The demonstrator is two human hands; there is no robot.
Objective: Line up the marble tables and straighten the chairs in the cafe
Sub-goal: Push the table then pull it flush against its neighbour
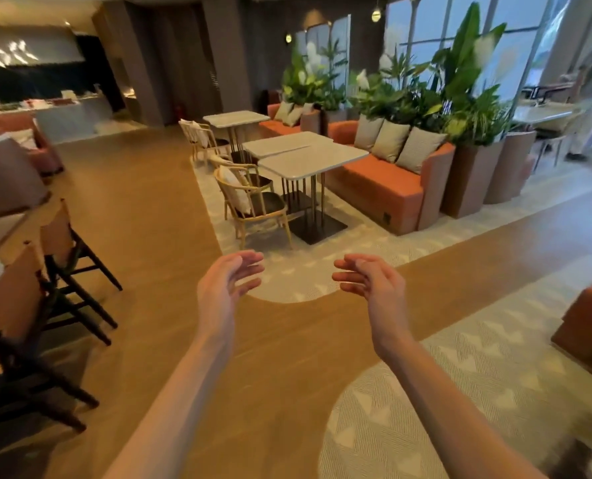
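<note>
Both hands out front, holding nothing: left hand (230, 276) grip spread and relaxed, right hand (368, 276) the same. Tables sit well ahead at 12 o'clock. Far table (236, 119) stands apart; middle table (287, 144) and near table (313, 161) touch but look skewed. Near chair (253, 205) is angled. Looks barely started; nothing touched yet.
</note>
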